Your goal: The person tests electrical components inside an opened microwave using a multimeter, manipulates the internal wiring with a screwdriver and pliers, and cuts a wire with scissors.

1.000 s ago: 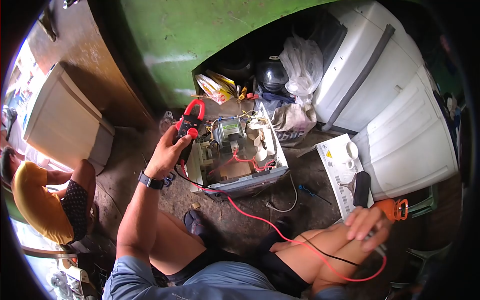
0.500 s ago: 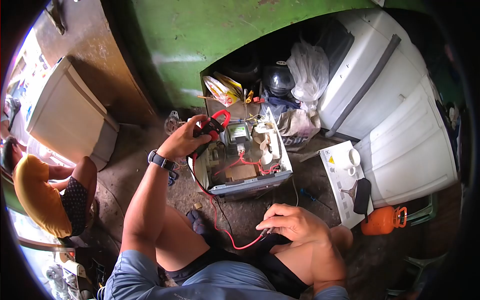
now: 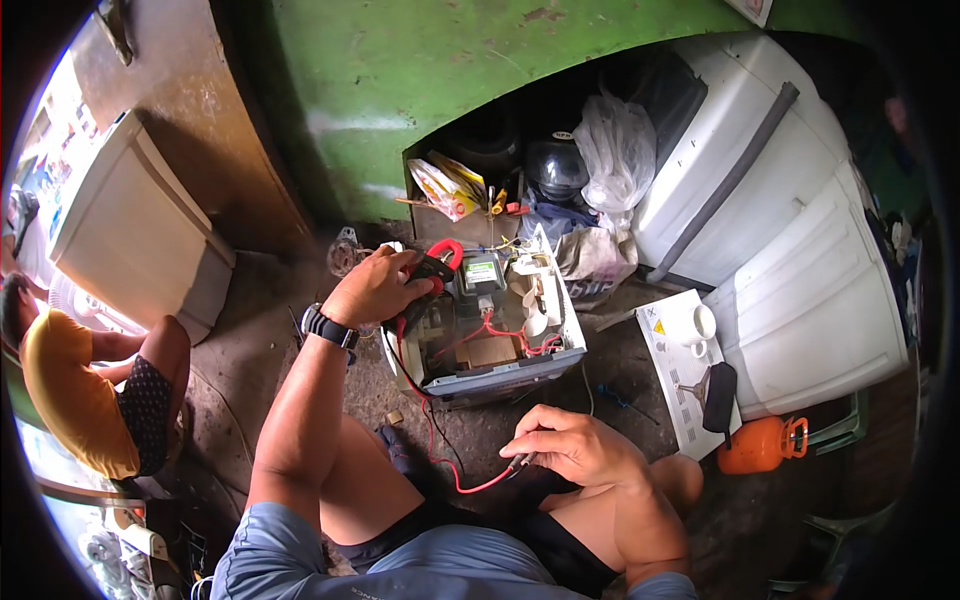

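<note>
My left hand (image 3: pixel 378 288), with a dark watch on its wrist, is closed on a red and black clamp meter (image 3: pixel 436 268) above the left side of an opened appliance (image 3: pixel 500 372). Inside that casing sit a metal part with a green label (image 3: pixel 482 272), red wires (image 3: pixel 500 326) and white plastic parts (image 3: pixel 536 318). My right hand (image 3: pixel 575 446) pinches the test probes (image 3: pixel 520 461) over my lap. From them a red lead (image 3: pixel 468 490) and a black lead run back up to the meter.
A white panel (image 3: pixel 665 375) lies at the right with a white cup-like part (image 3: pixel 695 325) and a black object (image 3: pixel 718 400) on it. Beside it is an orange canister (image 3: pixel 752 446). A person in a yellow shirt (image 3: pixel 75 390) crouches at the left, near a beige cabinet (image 3: pixel 140 225).
My right hand has come from the far right by the orange canister to the middle, bringing the probes. My left hand and the meter have shifted right and lower, over the appliance's edge.
</note>
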`<state>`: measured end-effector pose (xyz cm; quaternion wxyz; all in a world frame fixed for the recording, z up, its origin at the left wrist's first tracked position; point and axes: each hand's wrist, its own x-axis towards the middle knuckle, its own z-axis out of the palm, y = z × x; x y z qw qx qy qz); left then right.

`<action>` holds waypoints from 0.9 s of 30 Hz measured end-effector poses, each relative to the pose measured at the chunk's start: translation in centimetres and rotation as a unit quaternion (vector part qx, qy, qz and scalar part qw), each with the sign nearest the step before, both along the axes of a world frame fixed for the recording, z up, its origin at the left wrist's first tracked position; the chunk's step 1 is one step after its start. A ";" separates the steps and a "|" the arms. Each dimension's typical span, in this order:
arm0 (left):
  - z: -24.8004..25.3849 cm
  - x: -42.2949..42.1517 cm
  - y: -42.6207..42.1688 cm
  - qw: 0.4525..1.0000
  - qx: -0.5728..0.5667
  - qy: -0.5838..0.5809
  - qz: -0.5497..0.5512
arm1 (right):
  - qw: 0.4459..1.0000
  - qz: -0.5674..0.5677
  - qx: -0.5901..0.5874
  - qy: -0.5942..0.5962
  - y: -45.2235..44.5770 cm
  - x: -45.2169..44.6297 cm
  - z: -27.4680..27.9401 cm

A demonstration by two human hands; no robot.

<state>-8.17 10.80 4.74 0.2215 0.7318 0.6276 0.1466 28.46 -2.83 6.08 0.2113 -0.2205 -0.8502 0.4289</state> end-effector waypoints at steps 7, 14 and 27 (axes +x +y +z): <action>3.7 3.1 -5.2 0.958 0.266 -0.097 -0.037 | 0.994 -0.085 0.069 0.020 0.0 -0.8 1.0; -1.6 11.4 -12.9 0.839 0.053 -0.379 -0.386 | 0.967 -0.165 0.106 0.163 -1.8 -2.1 1.7; -4.4 9.1 -13.3 0.937 -0.006 -0.290 -0.194 | 0.987 -0.113 0.117 0.003 1.1 -3.9 1.9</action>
